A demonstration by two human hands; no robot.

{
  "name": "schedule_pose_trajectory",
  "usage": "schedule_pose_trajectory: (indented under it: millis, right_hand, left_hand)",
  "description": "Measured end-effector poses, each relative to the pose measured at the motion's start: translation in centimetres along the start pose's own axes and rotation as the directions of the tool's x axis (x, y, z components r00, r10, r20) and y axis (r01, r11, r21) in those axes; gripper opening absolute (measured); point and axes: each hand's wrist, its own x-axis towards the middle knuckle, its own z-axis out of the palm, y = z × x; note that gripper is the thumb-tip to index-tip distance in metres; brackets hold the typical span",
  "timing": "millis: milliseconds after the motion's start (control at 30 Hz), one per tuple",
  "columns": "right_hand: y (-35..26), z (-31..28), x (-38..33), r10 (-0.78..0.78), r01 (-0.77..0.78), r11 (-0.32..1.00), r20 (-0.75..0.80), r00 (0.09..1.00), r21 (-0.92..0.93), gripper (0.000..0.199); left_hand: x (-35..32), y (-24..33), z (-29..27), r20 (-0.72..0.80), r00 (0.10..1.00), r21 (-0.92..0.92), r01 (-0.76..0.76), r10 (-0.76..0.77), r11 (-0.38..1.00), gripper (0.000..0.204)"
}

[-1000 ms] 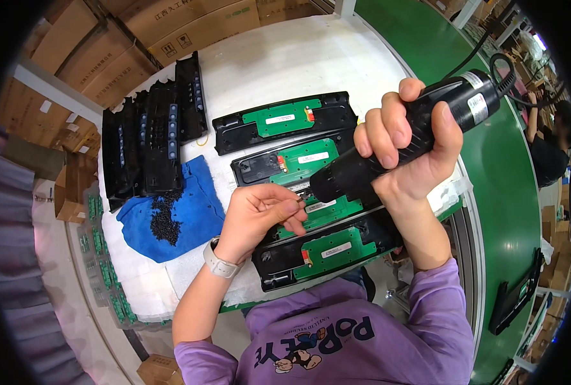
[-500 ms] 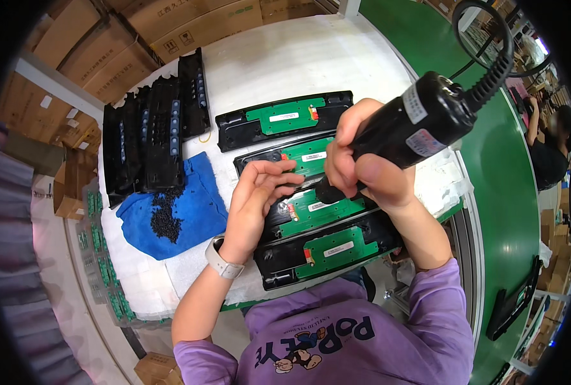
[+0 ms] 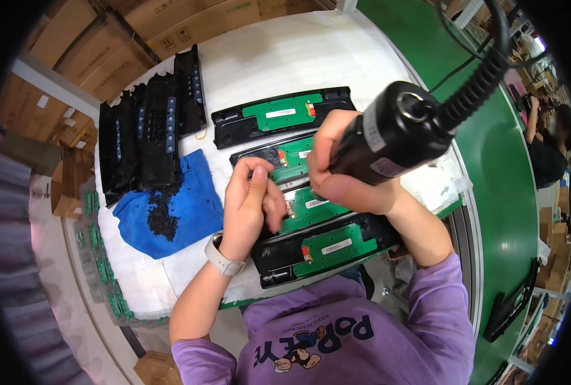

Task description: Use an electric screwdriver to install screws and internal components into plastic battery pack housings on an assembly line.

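My right hand (image 3: 337, 173) is wrapped round a black electric screwdriver (image 3: 388, 138), its cord rising to the upper right. The tool's tip is hidden behind the hand, above the middle panels. My left hand (image 3: 247, 202) hovers at the left end of the third panel. Its fingers are curled, thumb against the index finger; anything pinched there is too small to make out. Four black panels with green circuit boards lie in a column: the far board (image 3: 282, 112), a second board (image 3: 289, 168), a third board (image 3: 308, 208) partly covered by my hands, and the nearest board (image 3: 337, 246).
Left on the white-covered table (image 3: 285, 51), a blue cloth (image 3: 202, 192) bears a heap of small black screws (image 3: 162, 215). Behind it lie several black housings (image 3: 151, 128) with blue buttons. Cardboard boxes (image 3: 196, 32) stand beyond. At right is a green surface (image 3: 507, 224); a person sits further off.
My right hand and the screwdriver have shifted left, and the tool's body now stands more upright. My left hand's fingers have curled in, away from the screwdriver tip.
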Motion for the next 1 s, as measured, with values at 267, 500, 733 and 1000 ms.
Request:
schedule_pose_trajectory:
  millis: [267, 500, 733, 1000]
  right_hand:
    - [-0.3, 0.1, 0.1, -0.117, 0.133, 0.969, 0.087, 0.989, -0.208, 0.019]
    - [-0.9, 0.2, 0.6, -0.034, 0.040, 0.991, 0.052, 0.998, -0.130, 0.020]
    - [-0.8, 0.4, -0.1, -0.088, 0.129, 0.958, 0.165, 0.982, -0.257, 0.020]
    - [-1.7, -2.3, 0.6, -0.276, 0.242, 0.913, 0.061, 0.959, 0.328, 0.036]
  left_hand:
    - [0.2, -0.4, 1.1, -0.013, 1.000, -0.133, 0.000, -0.002, 0.991, 0.011]
    - [0.3, -0.4, 1.4, 0.064, 0.993, 0.160, -0.106, 0.097, 0.981, 0.011]
    - [0.1, -0.7, 1.1, -0.001, 0.996, 0.154, -0.086, 0.087, 0.984, 0.015]
    - [-0.2, 0.4, 1.2, -0.012, 0.995, 0.017, -0.102, 0.102, 0.995, 0.011]
